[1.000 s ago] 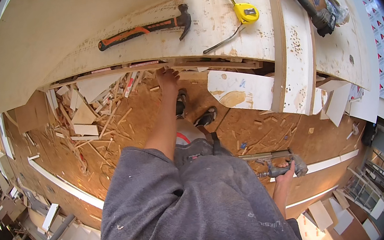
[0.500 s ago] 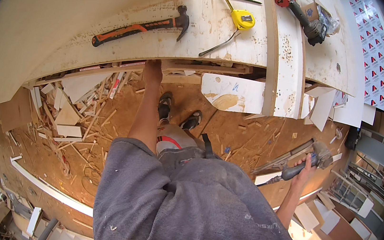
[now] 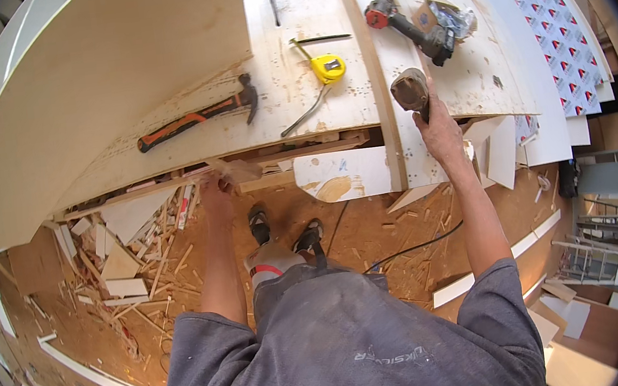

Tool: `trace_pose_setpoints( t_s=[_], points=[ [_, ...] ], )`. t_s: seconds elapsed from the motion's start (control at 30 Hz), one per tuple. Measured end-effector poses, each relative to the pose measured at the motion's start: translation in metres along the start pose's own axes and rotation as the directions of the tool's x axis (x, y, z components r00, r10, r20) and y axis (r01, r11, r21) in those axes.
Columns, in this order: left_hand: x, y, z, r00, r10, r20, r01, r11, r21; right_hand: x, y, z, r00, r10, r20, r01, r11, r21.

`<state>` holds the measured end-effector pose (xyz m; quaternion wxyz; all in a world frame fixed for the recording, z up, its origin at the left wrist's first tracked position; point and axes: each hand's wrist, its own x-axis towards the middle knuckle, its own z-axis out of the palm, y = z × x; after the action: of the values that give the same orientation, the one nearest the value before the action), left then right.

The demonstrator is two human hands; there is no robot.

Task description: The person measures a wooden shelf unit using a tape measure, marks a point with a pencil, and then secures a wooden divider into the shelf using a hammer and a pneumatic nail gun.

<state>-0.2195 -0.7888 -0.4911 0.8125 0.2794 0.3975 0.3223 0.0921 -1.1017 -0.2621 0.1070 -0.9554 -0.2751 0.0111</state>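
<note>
Here our right grip (image 3: 440, 130) clasps one power tool (image 3: 410, 91), long axis slanting upper-left; our left grip (image 3: 215, 193) pinches one blurred wood piece (image 3: 241, 171).

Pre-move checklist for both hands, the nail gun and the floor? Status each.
1. Nail gun gripped: ok, in the right hand.
2. Left hand grip: cannot tell; blurred at a wooden piece.
3. Nail gun apart from left hand: ok.
4. Nail gun's nose direction: cannot tell, nose hidden.
5. Hammer apart from both hands: ok.
6. Floor clear: not ok, wood scraps on it.
</note>
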Motion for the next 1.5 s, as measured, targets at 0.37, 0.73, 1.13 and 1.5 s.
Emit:
trace_pose_setpoints(
  t_s=[0.37,0.73,1.13,1.5],
  points=[
    [-0.098,0.097,0.018,0.992,-0.102,0.073,0.120,0.945,-0.304,0.055,-0.009,0.060,0.991,0.126,0.046,-0.127,0.992,0.021],
    [-0.111,0.149,0.066,0.921,-0.187,0.342,0.218,0.974,-0.055,-0.093,-0.225,0.005,0.887,-0.401,0.230,0.070,0.608,0.791],
    [-0.102,0.178,0.119,0.929,-0.015,0.371,-0.121,0.932,0.341,-0.091,-0.267,0.040,0.877,-0.469,0.102,0.109,0.402,0.909],
    [-0.042,0.199,0.191,0.798,-0.027,0.602,-0.436,0.664,0.607,-0.017,-0.265,0.058,0.937,-0.278,0.214,-0.082,0.421,0.903]
  ],
)
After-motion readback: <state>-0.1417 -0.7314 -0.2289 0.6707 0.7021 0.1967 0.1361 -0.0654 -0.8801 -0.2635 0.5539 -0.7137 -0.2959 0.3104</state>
